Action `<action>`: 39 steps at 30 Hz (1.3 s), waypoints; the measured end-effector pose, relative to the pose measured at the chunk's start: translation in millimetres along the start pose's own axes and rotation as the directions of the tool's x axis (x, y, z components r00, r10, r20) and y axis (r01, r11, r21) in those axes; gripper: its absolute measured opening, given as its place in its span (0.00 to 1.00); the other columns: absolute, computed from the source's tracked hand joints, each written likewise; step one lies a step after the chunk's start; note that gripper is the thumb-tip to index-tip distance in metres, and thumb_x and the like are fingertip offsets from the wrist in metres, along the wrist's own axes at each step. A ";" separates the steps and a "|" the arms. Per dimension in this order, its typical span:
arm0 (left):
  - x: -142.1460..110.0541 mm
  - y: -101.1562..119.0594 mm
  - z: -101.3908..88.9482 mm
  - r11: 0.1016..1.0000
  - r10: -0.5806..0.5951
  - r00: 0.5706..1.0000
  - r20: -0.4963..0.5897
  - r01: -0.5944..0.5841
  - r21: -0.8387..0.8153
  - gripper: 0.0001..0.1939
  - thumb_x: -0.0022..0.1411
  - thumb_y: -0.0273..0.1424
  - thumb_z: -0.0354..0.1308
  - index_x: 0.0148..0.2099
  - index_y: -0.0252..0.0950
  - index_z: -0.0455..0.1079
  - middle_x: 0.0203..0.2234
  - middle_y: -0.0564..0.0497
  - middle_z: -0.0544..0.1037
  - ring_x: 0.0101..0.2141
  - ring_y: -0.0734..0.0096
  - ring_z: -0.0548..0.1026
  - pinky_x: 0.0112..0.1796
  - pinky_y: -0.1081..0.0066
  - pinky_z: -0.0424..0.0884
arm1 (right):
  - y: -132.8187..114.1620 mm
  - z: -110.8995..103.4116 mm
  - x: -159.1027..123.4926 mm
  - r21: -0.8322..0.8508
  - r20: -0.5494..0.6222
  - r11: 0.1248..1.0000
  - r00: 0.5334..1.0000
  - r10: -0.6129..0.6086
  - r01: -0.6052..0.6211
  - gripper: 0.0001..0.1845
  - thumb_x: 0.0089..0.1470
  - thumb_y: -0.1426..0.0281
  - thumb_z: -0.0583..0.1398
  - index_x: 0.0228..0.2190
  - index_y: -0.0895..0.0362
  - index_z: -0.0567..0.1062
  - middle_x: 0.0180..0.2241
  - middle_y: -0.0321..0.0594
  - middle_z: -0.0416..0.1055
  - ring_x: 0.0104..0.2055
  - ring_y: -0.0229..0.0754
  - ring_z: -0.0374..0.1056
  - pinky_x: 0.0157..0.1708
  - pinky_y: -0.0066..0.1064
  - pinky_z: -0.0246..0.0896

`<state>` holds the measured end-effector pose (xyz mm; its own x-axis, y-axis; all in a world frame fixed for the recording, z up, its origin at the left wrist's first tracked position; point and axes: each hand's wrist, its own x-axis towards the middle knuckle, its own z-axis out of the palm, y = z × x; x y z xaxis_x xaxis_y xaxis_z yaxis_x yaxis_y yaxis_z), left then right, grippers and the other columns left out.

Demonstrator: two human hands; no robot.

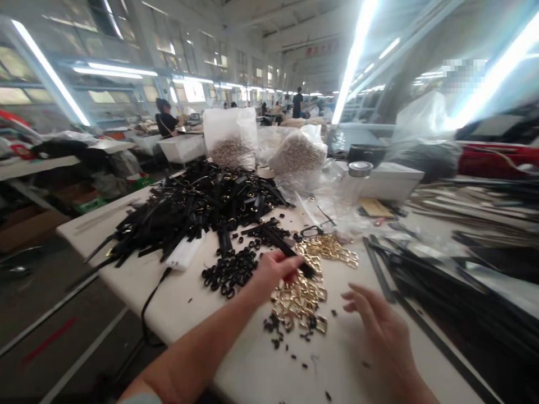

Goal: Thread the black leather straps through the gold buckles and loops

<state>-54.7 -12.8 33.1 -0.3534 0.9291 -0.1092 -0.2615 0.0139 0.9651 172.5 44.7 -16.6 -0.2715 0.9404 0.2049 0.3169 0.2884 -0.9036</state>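
My left hand is closed on a black strap and holds it just above a heap of gold metal buckles on the white table. To the right, my right hand hovers over the table with its fingers spread and nothing in it. A cluster of small black loops lies left of my left hand. A second patch of gold buckles lies farther back. Tiny black pieces are scattered near the front.
A big pile of black straps covers the table's far left. Two plastic bags of small parts stand at the back. A white box sits right of them. Long black strips lie along the right. People work at distant tables.
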 end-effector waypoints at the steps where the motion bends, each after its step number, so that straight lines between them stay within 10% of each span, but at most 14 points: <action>1: 2.3 12.6 -13.2 0.998 0.047 0.993 -0.105 -0.050 -0.025 0.17 0.46 0.40 0.71 0.29 0.30 0.75 0.14 0.56 0.70 0.15 0.83 0.64 0.18 0.80 0.60 | 1.0 -3.3 2.4 0.010 -0.066 1.000 0.998 0.005 -0.004 0.19 0.57 0.55 0.57 0.41 0.55 0.74 0.34 0.43 0.78 0.30 0.44 0.74 0.35 0.35 0.69; 6: 20.0 69.3 -83.1 0.909 0.033 0.839 -0.543 -0.252 -0.333 0.10 0.61 0.32 0.61 0.31 0.31 0.69 0.17 0.55 0.75 0.18 0.83 0.68 0.18 0.85 0.62 | 16.2 -27.6 20.3 -0.039 -0.283 0.999 0.959 -0.004 -0.007 0.19 0.60 0.58 0.52 0.43 0.59 0.72 0.38 0.47 0.77 0.35 0.44 0.74 0.41 0.36 0.67; 10: 20.5 76.9 -88.0 0.874 0.018 0.836 -0.548 -0.279 -0.397 0.15 0.71 0.29 0.46 0.32 0.31 0.68 0.20 0.57 0.78 0.23 0.83 0.72 0.23 0.87 0.66 | 27.3 -52.9 28.3 -0.475 -0.363 0.872 0.929 -0.073 -0.117 0.17 0.59 0.64 0.53 0.43 0.59 0.75 0.42 0.49 0.76 0.41 0.47 0.71 0.44 0.36 0.63; 14: 17.8 44.3 -46.9 0.900 -0.039 0.937 -0.346 -0.118 -0.420 0.05 0.62 0.25 0.56 0.40 0.35 0.72 0.25 0.54 0.80 0.23 0.80 0.74 0.21 0.85 0.68 | 29.2 -58.8 27.4 -0.691 -0.306 0.702 0.950 -0.066 -0.174 0.17 0.59 0.66 0.55 0.45 0.60 0.76 0.45 0.50 0.74 0.44 0.48 0.70 0.45 0.35 0.59; 19: 5.6 -1.3 0.2 0.972 0.043 0.991 -0.124 -0.070 -0.225 0.20 0.50 0.29 0.68 0.47 0.37 0.73 0.31 0.52 0.80 0.25 0.79 0.76 0.24 0.82 0.69 | 32.4 -43.8 29.9 -0.786 -0.106 0.618 0.980 -0.167 0.020 0.17 0.60 0.67 0.55 0.48 0.56 0.75 0.51 0.47 0.73 0.50 0.47 0.67 0.48 0.35 0.55; 26: -22.3 -32.6 20.6 0.951 0.204 0.919 0.336 -0.267 0.154 0.16 0.59 0.32 0.61 0.49 0.35 0.74 0.31 0.48 0.77 0.27 0.72 0.73 0.29 0.72 0.70 | 31.4 -36.5 31.8 -0.885 -0.060 0.465 0.988 -0.141 0.013 0.11 0.58 0.67 0.57 0.30 0.58 0.77 0.35 0.46 0.76 0.39 0.49 0.69 0.38 0.37 0.54; 32: -22.3 -34.0 16.6 0.801 0.347 0.833 0.431 -0.502 0.327 0.14 0.62 0.32 0.56 0.47 0.34 0.77 0.30 0.45 0.79 0.27 0.70 0.73 0.31 0.69 0.70 | 17.1 -48.1 55.3 -0.733 -0.114 0.654 0.981 0.154 -0.188 0.09 0.46 0.72 0.61 0.32 0.56 0.78 0.32 0.49 0.76 0.31 0.49 0.70 0.29 0.36 0.53; 39: -20.4 -33.3 17.3 0.862 0.294 0.882 0.368 -0.411 0.296 0.11 0.61 0.34 0.59 0.43 0.35 0.78 0.25 0.49 0.77 0.24 0.72 0.70 0.27 0.72 0.67 | 2.9 -66.0 74.5 -0.534 0.054 0.817 0.956 0.287 -0.215 0.06 0.37 0.75 0.64 0.14 0.58 0.74 0.16 0.43 0.69 0.21 0.43 0.66 0.23 0.36 0.51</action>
<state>-23.2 -25.8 7.3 -0.0586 0.9596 0.2751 0.1856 -0.2603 0.9475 213.2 127.5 20.9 -0.2175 0.9725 -0.0834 0.8030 0.1297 -0.5817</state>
